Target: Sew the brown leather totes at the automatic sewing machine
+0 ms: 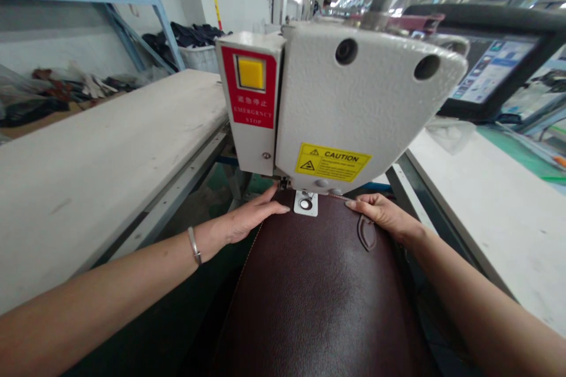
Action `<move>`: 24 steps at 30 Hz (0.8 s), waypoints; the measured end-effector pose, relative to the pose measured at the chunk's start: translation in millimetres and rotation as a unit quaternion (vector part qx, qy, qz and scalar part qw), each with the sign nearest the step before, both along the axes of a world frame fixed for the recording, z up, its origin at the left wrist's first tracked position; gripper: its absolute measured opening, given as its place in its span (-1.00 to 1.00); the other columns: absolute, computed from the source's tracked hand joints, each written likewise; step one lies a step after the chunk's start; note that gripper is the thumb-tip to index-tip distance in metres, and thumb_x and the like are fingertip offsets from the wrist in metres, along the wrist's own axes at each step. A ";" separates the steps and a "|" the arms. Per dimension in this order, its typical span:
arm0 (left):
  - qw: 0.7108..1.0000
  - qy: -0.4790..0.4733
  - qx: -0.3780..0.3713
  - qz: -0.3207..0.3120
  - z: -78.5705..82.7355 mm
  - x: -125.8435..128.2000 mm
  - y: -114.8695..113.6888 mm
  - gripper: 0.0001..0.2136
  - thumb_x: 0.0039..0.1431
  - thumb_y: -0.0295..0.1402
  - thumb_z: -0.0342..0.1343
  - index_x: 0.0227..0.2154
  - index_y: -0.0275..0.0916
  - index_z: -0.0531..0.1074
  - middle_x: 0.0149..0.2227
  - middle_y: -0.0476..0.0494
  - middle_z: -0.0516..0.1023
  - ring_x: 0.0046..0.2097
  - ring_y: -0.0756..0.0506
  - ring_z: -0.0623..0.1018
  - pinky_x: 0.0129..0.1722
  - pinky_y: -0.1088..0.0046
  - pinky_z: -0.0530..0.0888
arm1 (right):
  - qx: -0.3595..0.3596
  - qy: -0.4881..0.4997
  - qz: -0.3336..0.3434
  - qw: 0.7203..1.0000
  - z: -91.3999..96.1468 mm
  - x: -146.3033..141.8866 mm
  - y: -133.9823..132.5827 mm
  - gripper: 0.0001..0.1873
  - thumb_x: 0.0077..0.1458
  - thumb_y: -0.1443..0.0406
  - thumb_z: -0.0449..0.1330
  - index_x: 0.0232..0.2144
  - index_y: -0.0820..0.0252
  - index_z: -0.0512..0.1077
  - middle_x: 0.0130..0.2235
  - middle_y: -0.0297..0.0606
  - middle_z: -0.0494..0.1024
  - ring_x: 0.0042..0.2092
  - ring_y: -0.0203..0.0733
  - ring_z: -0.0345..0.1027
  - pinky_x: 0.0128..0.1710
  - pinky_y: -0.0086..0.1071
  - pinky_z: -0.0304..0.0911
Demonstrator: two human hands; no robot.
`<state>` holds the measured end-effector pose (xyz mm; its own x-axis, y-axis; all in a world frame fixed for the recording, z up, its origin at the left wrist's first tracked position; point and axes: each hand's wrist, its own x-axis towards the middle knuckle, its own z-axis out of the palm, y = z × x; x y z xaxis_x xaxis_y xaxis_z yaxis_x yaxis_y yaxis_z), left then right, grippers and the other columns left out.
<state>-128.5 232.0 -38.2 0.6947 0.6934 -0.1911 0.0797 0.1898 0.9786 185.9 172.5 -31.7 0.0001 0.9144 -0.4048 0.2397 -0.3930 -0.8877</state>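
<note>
A large dark brown leather panel (309, 282) with stitched edges hangs toward me from under the head of a white sewing machine (367, 94). My left hand (254, 215) grips the panel's left edge near its top, thumb on the leather and fingers partly hidden beyond the edge. On the right, my right hand (382, 212) pinches the top right edge, thumb on top. A small leather loop tab (367, 232) lies just below that thumb. Between the hands, the machine's metal presser plate (305, 203), with a round hole, rests at the panel's top edge.
A red emergency stop box (250, 88) with a yellow button is fixed on the machine's left. White tabletops flank me, a left one (110, 159) and a right one (477, 212). A monitor (495, 64) stands at right; a blue shelf frame (154, 5) rises at left.
</note>
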 end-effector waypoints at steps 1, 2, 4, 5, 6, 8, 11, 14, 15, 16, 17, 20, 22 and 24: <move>1.000 0.002 -0.007 0.002 0.0 0.0 -0.1 -0.33 0.14 -0.14 0.20 0.29 -0.17 0.22 0.31 -0.18 0.34 0.35 -0.31 0.27 0.41 0.07 0.12 | -0.002 -0.001 0.000 1.000 -0.4 0.1 0.0 -0.34 -0.19 -0.20 0.42 -0.61 0.16 0.22 -0.61 -0.46 0.22 -0.57 -0.41 -0.01 -0.54 -0.40 -0.15; 1.000 0.002 -0.017 0.004 0.1 0.1 -0.3 -0.32 0.13 -0.14 0.22 0.30 -0.17 0.22 0.31 -0.18 0.34 0.35 -0.31 0.27 0.41 0.07 0.12 | -0.001 -0.002 0.001 1.000 -0.8 0.1 0.0 -0.34 -0.19 -0.20 0.42 -0.61 0.16 0.21 -0.61 -0.47 0.21 -0.57 -0.41 -0.02 -0.55 -0.40 -0.15; 0.999 0.003 -0.030 0.009 0.1 0.3 -0.8 -0.29 0.12 -0.13 0.23 0.31 -0.17 0.19 0.32 -0.18 0.32 0.36 -0.31 0.26 0.42 0.07 0.09 | 0.003 -0.003 0.002 1.000 -1.1 0.0 0.0 -0.33 -0.19 -0.19 0.42 -0.63 0.15 0.19 -0.62 -0.48 0.18 -0.57 -0.42 -0.05 -0.55 -0.40 -0.18; 1.000 0.004 -0.029 0.011 0.1 0.5 -1.1 -0.28 0.12 -0.13 0.23 0.32 -0.17 0.17 0.33 -0.18 0.30 0.37 -0.31 0.24 0.42 0.07 0.08 | 0.004 -0.004 0.005 1.000 -1.0 -0.2 -0.1 -0.33 -0.19 -0.19 0.42 -0.63 0.15 0.18 -0.62 -0.49 0.17 -0.57 -0.42 -0.06 -0.55 -0.40 -0.19; 1.000 0.005 -0.025 0.011 0.2 0.8 -1.4 -0.27 0.12 -0.13 0.22 0.33 -0.17 0.16 0.34 -0.18 0.29 0.37 -0.31 0.22 0.43 0.08 0.06 | 0.005 -0.004 0.006 1.000 -0.6 -0.4 -0.2 -0.33 -0.18 -0.19 0.42 -0.63 0.15 0.17 -0.63 -0.49 0.16 -0.57 -0.42 -0.07 -0.55 -0.40 -0.19; 1.000 0.003 -0.012 0.008 0.4 1.4 -2.0 -0.28 0.13 -0.14 0.22 0.33 -0.17 0.15 0.34 -0.16 0.28 0.38 -0.30 0.21 0.43 0.08 0.04 | 0.008 -0.008 0.010 1.000 0.6 -0.9 -0.6 -0.32 -0.19 -0.20 0.41 -0.64 0.14 0.16 -0.63 -0.49 0.15 -0.57 -0.42 -0.08 -0.55 -0.39 -0.20; 1.000 -0.004 -0.006 0.004 0.4 2.2 -2.6 -0.32 0.13 -0.16 0.20 0.30 -0.18 0.18 0.31 -0.17 0.33 0.36 -0.31 0.25 0.42 0.06 0.06 | 0.016 -0.019 0.013 1.000 3.1 -2.3 -0.9 -0.32 -0.19 -0.21 0.41 -0.64 0.14 0.16 -0.63 -0.49 0.14 -0.57 -0.42 -0.09 -0.55 -0.39 -0.21; 1.000 -0.009 -0.005 0.004 -0.3 2.4 -2.5 -0.33 0.13 -0.17 0.20 0.29 -0.17 0.19 0.30 -0.16 0.34 0.36 -0.32 0.25 0.42 0.06 0.08 | 0.016 -0.023 0.010 1.000 5.2 -3.7 -0.8 -0.32 -0.21 -0.22 0.41 -0.65 0.14 0.17 -0.63 -0.47 0.15 -0.56 -0.40 -0.08 -0.54 -0.39 -0.19; 1.000 -0.010 -0.003 0.003 -0.6 2.2 -2.4 -0.33 0.13 -0.17 0.20 0.29 -0.16 0.19 0.31 -0.15 0.34 0.36 -0.32 0.24 0.42 0.06 0.07 | 0.014 -0.023 0.010 1.000 5.7 -4.0 -0.7 -0.32 -0.22 -0.22 0.41 -0.65 0.14 0.18 -0.63 -0.47 0.16 -0.56 -0.40 -0.07 -0.54 -0.39 -0.18; 1.000 -0.009 -0.002 0.003 -0.8 2.1 -2.4 -0.32 0.13 -0.17 0.20 0.30 -0.15 0.18 0.32 -0.14 0.33 0.37 -0.32 0.23 0.42 0.06 0.07 | 0.013 -0.024 0.010 1.000 6.1 -4.0 -0.5 -0.32 -0.23 -0.22 0.41 -0.65 0.14 0.18 -0.63 -0.46 0.17 -0.56 -0.39 -0.06 -0.54 -0.39 -0.18; 1.000 -0.009 -0.001 0.003 -1.0 1.9 -2.4 -0.32 0.14 -0.16 0.20 0.31 -0.14 0.17 0.33 -0.14 0.31 0.37 -0.31 0.22 0.42 0.06 0.06 | 0.012 -0.025 0.010 1.000 6.4 -3.8 -0.3 -0.32 -0.23 -0.22 0.41 -0.64 0.14 0.19 -0.63 -0.46 0.18 -0.56 -0.39 -0.05 -0.54 -0.39 -0.17; 1.000 -0.006 -0.003 0.005 -0.7 2.3 -2.9 -0.28 0.15 -0.15 0.21 0.34 -0.13 0.13 0.36 -0.16 0.26 0.38 -0.31 0.22 0.42 0.06 0.06 | 0.009 -0.033 0.014 0.999 6.4 -1.8 0.8 -0.33 -0.23 -0.22 0.41 -0.65 0.14 0.20 -0.63 -0.45 0.19 -0.56 -0.39 -0.04 -0.54 -0.38 -0.16; 1.000 -0.007 -0.007 0.007 -0.3 3.4 -3.5 -0.27 0.14 -0.17 0.20 0.35 -0.15 0.12 0.36 -0.18 0.26 0.38 -0.31 0.22 0.42 0.06 0.07 | 0.007 -0.036 0.015 0.999 5.8 0.1 1.4 -0.33 -0.22 -0.22 0.40 -0.65 0.14 0.21 -0.63 -0.45 0.19 -0.56 -0.39 -0.04 -0.54 -0.38 -0.17; 1.000 -0.006 -0.008 0.014 -0.4 4.7 -4.0 -0.27 0.12 -0.19 0.19 0.35 -0.17 0.13 0.35 -0.19 0.27 0.38 -0.31 0.20 0.42 0.07 0.05 | 0.008 -0.036 0.016 0.999 5.2 1.6 1.8 -0.34 -0.21 -0.21 0.40 -0.65 0.14 0.21 -0.63 -0.46 0.18 -0.57 -0.39 -0.04 -0.54 -0.38 -0.17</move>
